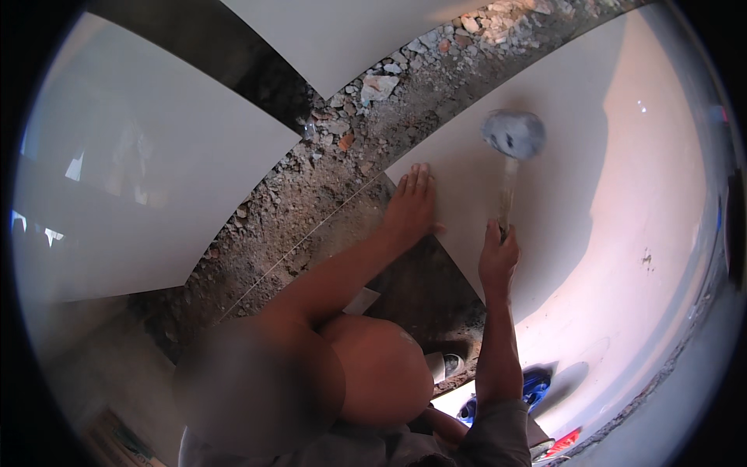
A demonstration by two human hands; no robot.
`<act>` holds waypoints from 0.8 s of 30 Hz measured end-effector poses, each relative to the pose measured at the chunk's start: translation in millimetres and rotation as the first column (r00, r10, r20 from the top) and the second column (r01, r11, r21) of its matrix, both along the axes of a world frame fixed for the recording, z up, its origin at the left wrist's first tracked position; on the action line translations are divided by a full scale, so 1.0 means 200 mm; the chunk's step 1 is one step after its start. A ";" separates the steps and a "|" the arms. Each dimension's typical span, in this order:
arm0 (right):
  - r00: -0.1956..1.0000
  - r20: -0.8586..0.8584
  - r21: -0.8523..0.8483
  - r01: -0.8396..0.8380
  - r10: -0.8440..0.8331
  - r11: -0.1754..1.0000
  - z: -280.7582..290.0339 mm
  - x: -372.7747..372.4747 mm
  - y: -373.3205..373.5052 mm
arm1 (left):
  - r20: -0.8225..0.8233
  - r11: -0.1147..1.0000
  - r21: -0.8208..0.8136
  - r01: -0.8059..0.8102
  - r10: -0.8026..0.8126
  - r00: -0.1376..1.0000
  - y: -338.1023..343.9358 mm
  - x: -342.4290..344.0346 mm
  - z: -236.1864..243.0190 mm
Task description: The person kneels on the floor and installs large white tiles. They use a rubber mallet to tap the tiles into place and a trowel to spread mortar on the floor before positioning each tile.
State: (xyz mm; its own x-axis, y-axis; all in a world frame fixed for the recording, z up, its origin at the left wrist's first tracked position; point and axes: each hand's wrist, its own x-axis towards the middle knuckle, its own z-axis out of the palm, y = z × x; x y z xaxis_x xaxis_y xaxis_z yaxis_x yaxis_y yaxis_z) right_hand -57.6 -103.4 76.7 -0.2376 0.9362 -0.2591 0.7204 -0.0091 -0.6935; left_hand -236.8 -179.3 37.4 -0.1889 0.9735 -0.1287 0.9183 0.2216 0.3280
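The left hand point(412, 204) lies with its fingers straight and close together, thumb out to one side, spread flat at the near corner of a large pale slab point(556, 226) and gripping nothing. The right hand point(498, 261) is curled tight around the lower end of the handle of a mallet point(513, 135), whose rounded grey-white head is blurred and shows over the same slab; whether it touches the surface I cannot tell. The slab is smooth, part in soft shadow and part in bright, pinkish light towards the right, with a small dark mark point(647, 258) in the lit area.

Beside its corner runs a strip of rubble point(342, 180), brown earth with broken stones, thicker and paler towards the top. A thin string point(299, 243) crosses the earth at a slant, ending near the slab's corner. Across the strip lies a second slab point(156, 179), glossy, with bluish-white reflections at its left, and a third slab point(350, 35) comes in from the top, a dark gap between the two. Nearer the body are a bare knee point(377, 370), a shoe point(450, 364), something blue point(537, 385) and something red point(564, 442), both too unclear to name
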 end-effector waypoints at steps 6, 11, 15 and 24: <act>0.985 0.127 0.125 -0.133 0.117 0.983 0.09 0.20 0.05 | -0.016 0.992 -0.122 -0.011 0.009 1.000 0.04 0.03 0.01; 0.986 0.167 0.080 -0.020 0.006 0.997 0.15 0.38 0.02 | -0.003 0.997 -0.068 -0.023 0.023 1.000 0.03 0.04 -0.04; 0.986 0.163 0.062 -0.031 0.021 0.998 0.23 0.54 0.04 | -0.088 0.999 -0.031 -0.028 0.025 0.996 0.05 0.03 -0.06; 0.909 0.417 -0.111 0.056 -0.004 0.992 0.30 0.86 -0.13 | -0.147 0.993 -0.018 0.117 -0.119 0.982 0.12 0.14 -0.08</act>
State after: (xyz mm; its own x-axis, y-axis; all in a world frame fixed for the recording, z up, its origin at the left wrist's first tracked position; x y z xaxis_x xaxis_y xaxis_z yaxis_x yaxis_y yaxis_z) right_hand 113.5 -129.2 137.0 -0.0567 0.8977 -0.4370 0.9410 -0.0982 -0.3237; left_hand -209.4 -155.2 21.1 -0.0906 0.9889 -0.1174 0.9763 0.1114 0.1854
